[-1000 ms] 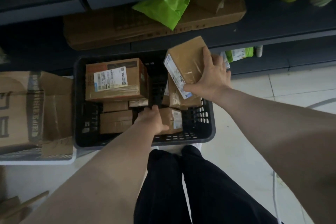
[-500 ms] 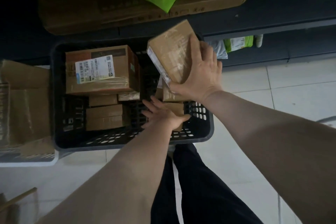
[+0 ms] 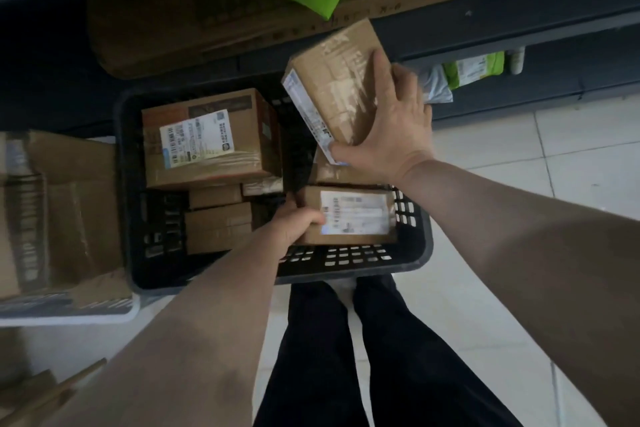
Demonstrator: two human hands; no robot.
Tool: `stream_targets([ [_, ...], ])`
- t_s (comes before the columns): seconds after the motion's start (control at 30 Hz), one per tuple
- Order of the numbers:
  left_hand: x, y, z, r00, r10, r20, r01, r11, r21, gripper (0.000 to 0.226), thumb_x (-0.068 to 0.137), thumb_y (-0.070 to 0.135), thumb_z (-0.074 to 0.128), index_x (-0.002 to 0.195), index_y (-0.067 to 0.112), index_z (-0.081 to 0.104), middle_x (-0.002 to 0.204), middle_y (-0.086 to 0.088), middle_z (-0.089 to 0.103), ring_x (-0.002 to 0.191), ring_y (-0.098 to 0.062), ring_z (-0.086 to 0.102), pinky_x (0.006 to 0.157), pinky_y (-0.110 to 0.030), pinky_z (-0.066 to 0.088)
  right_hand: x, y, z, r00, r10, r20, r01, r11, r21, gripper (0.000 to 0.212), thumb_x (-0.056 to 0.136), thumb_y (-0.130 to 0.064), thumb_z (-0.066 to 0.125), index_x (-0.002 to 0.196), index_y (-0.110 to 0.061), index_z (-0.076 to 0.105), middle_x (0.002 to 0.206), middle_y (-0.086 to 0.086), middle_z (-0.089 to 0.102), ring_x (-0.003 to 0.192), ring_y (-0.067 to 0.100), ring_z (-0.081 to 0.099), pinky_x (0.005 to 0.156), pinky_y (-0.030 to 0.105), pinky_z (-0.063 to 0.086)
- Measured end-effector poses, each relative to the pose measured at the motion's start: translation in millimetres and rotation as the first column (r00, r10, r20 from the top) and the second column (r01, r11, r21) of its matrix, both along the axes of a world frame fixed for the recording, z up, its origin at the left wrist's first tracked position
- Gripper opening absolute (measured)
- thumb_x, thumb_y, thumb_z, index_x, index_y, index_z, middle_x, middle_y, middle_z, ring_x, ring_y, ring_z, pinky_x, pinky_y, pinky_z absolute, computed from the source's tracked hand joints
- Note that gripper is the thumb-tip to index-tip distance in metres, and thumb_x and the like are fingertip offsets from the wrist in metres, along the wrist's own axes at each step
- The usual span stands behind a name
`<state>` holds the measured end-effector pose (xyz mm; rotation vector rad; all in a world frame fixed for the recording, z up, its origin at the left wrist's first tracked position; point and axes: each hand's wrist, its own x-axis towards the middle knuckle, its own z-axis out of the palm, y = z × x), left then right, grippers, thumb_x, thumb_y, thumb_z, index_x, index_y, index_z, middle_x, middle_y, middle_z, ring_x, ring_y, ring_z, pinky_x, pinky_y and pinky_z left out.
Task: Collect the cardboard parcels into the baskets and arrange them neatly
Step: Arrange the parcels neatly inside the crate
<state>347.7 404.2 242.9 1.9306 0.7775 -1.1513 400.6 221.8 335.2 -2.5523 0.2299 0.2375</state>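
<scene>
Left hand point(image 3: 294, 222) curls round the end of a labelled parcel point(image 3: 349, 215) at the near right wall of the black basket point(image 3: 346, 272), likely squaring it to the rim. At centre frame, right hand point(image 3: 391, 135) clamps a tilted parcel point(image 3: 339, 87) between spread fingers and thumb over the far right corner, probably until room opens. A free gap runs beside the big box point(image 3: 207, 146).

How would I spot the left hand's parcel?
Find the black basket. In its near right corner the left hand grips a small parcel. A white label fills its top, unlike the taped parcel in the right hand.
</scene>
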Motion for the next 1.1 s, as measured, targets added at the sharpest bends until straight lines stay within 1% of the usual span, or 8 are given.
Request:
stream_targets([
  [0.1,-3.5,-4.9,-20.8,0.964,-0.263,0.043,0.247,0.942,0.229,0.035,0.094,0.025,0.064,0.128,0.016,0.057,0.124,-0.005,0.065,0.111,-0.023,0.062,0.092,-0.037,0.051,3.9,3.2,0.1,0.999,0.023,0.026,-0.023,1.0,-0.009,0.128,0.056,-0.059,0.073,0.156,-0.022,0.002,0.151,0.011,0.021,0.138,0.033,0.026,0.112,0.049,0.026],
  [0.27,-14.7,-20.0,-44.9,0.897,-0.421,-0.133,0.44,0.831,0.34,0.074,0.1,0.025,0.051,0.156,0.005,0.008,0.132,-0.015,0.058,0.11,-0.027,0.062,0.09,-0.036,0.051,5.5,1.1,-5.0,0.998,0.009,0.059,-0.009,1.0,-0.002,0.129,0.054,-0.061,0.072,0.155,-0.022,0.003,0.15,0.012,0.023,0.138,0.032,0.027,0.111,0.05,0.029],
  [0.37,-9.5,-14.4,-39.7,0.959,-0.281,-0.038,0.271,0.868,0.416,0.07,0.101,0.026,0.046,0.156,0.004,0.01,0.127,-0.016,0.06,0.108,-0.03,0.063,0.089,-0.038,0.053,2.0,1.9,-6.3,0.999,-0.003,0.046,0.003,1.0,-0.003,0.128,0.055,-0.062,0.072,0.155,-0.022,0.002,0.15,0.011,0.023,0.138,0.031,0.026,0.111,0.048,0.029],
  [0.47,3.7,-5.0,-17.3,0.967,-0.118,0.227,0.041,0.948,0.316,0.035,0.101,0.013,0.046,0.135,0.011,0.052,0.123,-0.01,0.062,0.104,-0.027,0.062,0.084,-0.031,0.048,-6.0,9.0,-4.5,1.0,-0.023,0.014,0.023,1.0,-0.001,0.128,0.056,-0.061,0.072,0.155,-0.022,0.001,0.15,0.01,0.022,0.138,0.031,0.026,0.111,0.047,0.028],
  [0.53,10.1,0.7,0.7,0.967,0.008,0.254,-0.044,0.99,0.137,0.031,0.1,0.009,0.048,0.125,0.016,0.064,0.127,-0.006,0.064,0.11,-0.024,0.062,0.098,-0.031,0.048,-13.0,14.1,-0.9,1.0,-0.019,-0.004,0.019,1.0,-0.006,0.128,0.056,-0.062,0.072,0.155,-0.022,0.002,0.15,0.01,0.022,0.137,0.031,0.027,0.111,0.046,0.028],
  [0.77,4.1,13.1,14.4,0.94,-0.342,0.003,0.334,0.919,0.208,0.04,0.104,0.017,0.043,0.144,0.012,0.044,0.141,-0.011,0.05,0.123,-0.027,0.052,0.092,-0.033,0.044,-25.8,26.4,15.6,0.99,0.108,-0.088,-0.11,0.994,-0.014,0.127,0.06,-0.065,0.072,0.154,-0.027,-0.003,0.147,0.011,0.023,0.134,0.034,0.03,0.111,0.044,0.028],
  [0.87,0.1,9.0,-9.2,0.94,-0.338,-0.053,0.342,0.925,0.165,0.044,0.104,0.021,0.042,0.148,0.014,0.039,0.14,-0.011,0.05,0.12,-0.027,0.053,0.089,-0.033,0.044,-24.7,31.1,2.7,0.982,0.152,-0.111,-0.153,0.988,-0.005,0.125,0.062,-0.064,0.073,0.155,-0.028,-0.003,0.149,0.012,0.022,0.134,0.034,0.03,0.112,0.045,0.028],
  [1.1,2.0,5.1,-58.3,0.974,-0.196,-0.116,0.205,0.976,0.078,0.028,0.101,0.043,0.046,0.115,0.022,0.058,0.119,-0.005,0.064,0.102,-0.023,0.06,0.096,-0.043,0.05,-5.9,35.6,-29.9,0.998,0.054,0.027,-0.053,0.998,-0.018,0.125,0.058,-0.064,0.071,0.155,-0.023,0.003,0.15,0.009,0.022,0.136,0.031,0.027,0.111,0.047,0.027],
])
